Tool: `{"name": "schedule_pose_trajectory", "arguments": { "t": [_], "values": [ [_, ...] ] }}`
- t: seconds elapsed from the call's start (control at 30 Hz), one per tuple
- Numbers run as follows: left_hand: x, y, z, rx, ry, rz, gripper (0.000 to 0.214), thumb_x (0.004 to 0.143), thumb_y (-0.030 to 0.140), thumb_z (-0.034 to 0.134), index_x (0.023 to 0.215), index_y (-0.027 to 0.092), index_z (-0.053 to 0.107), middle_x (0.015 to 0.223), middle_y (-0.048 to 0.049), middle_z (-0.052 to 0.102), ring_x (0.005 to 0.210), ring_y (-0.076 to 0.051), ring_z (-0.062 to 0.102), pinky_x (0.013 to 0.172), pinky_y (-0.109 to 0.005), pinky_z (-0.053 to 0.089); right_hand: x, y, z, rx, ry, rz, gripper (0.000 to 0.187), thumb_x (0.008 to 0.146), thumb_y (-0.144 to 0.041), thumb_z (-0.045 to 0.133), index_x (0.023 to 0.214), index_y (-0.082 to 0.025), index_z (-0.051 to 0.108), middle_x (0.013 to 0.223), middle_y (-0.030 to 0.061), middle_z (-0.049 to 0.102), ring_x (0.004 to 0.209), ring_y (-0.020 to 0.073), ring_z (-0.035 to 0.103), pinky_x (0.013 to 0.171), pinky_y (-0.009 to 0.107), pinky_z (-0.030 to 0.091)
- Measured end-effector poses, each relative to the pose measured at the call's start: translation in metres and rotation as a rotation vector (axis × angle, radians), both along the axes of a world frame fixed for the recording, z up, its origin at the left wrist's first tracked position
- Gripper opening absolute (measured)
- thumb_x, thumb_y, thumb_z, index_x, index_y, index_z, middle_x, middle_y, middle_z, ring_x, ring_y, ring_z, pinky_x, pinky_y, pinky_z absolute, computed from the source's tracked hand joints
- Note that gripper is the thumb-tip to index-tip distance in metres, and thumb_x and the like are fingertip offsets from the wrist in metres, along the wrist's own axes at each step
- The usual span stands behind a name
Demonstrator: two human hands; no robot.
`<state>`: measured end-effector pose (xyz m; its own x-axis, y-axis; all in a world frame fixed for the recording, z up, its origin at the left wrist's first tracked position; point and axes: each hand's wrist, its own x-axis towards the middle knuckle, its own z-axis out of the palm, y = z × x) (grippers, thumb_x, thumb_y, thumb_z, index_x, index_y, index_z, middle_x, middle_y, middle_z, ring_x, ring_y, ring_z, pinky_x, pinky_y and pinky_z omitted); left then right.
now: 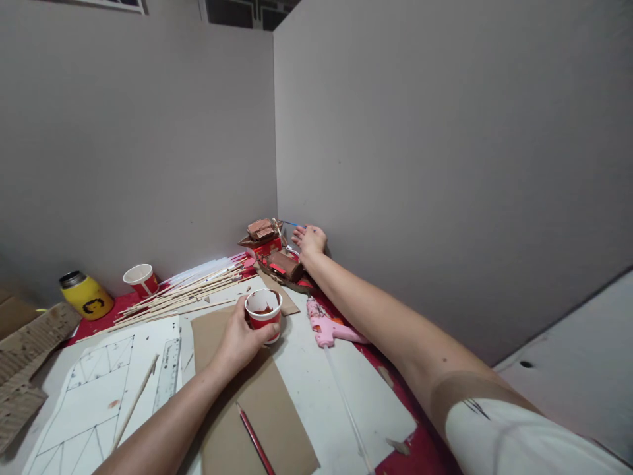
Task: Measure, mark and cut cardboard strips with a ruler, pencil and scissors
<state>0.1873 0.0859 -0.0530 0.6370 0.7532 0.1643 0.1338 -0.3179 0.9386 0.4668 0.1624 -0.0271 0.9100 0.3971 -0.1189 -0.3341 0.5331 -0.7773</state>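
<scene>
My left hand [243, 338] is wrapped round a red and white paper cup [264, 315], with brown paint smeared on its inside wall. At the far corner my right hand [310, 241] reaches out with a thin blue stick [291, 223] in its fingers; the stick's kind is too small to make out. Its left end lies close to a brown-painted cardboard model [261, 229], which rests on a red box [268, 248]. Just below that hand lies a second brown model [287, 265] with a rounded top.
A pink glue gun [326, 324] lies under my right forearm. Thin wooden sticks [182, 290], another paper cup [141, 280] and a yellow bottle [86, 295] stand or lie leftward. Brown cardboard [277, 402], a pencil [254, 439], a ruler [168, 373] and a drawing [93, 402] are nearer. Grey walls [420, 165] enclose the corner.
</scene>
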Motion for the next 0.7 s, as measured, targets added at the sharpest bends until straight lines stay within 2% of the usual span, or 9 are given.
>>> {"name": "schedule_pose_trajectory", "arguments": {
  "t": [0.3, 0.53, 0.7],
  "values": [
    [0.000, -0.001, 0.001, 0.002, -0.004, 0.003, 0.052, 0.066, 0.024, 0.077, 0.112, 0.016, 0.055, 0.108, -0.0093, 0.071, 0.100, -0.026, 0.066, 0.089, -0.037, 0.048, -0.001, -0.001, 0.002, 0.002, -0.003, 0.005, 0.031, 0.097, -0.033, 0.061, 0.123, -0.016, 0.060, 0.118, 0.0086, 0.065, 0.096, 0.0208, 0.067, 0.080, 0.040, 0.058],
    [0.000, 0.000, 0.000, 0.005, 0.010, 0.015, 0.056, 0.066, 0.024, 0.078, 0.116, 0.017, 0.054, 0.109, -0.0094, 0.071, 0.101, -0.027, 0.066, 0.091, -0.038, 0.048, 0.000, -0.004, -0.002, -0.015, 0.009, 0.021, 0.033, 0.096, -0.033, 0.061, 0.125, -0.017, 0.059, 0.122, 0.0094, 0.063, 0.101, 0.0226, 0.066, 0.084, 0.043, 0.057],
    [0.000, 0.001, -0.002, 0.016, 0.003, 0.002, 0.051, 0.065, 0.025, 0.077, 0.111, 0.018, 0.055, 0.105, -0.0081, 0.071, 0.097, -0.027, 0.067, 0.087, -0.037, 0.049, 0.000, -0.012, -0.007, -0.028, 0.014, 0.028, 0.034, 0.096, -0.033, 0.061, 0.126, -0.017, 0.059, 0.124, 0.0096, 0.063, 0.102, 0.0231, 0.065, 0.085, 0.044, 0.057]
  ]
}}
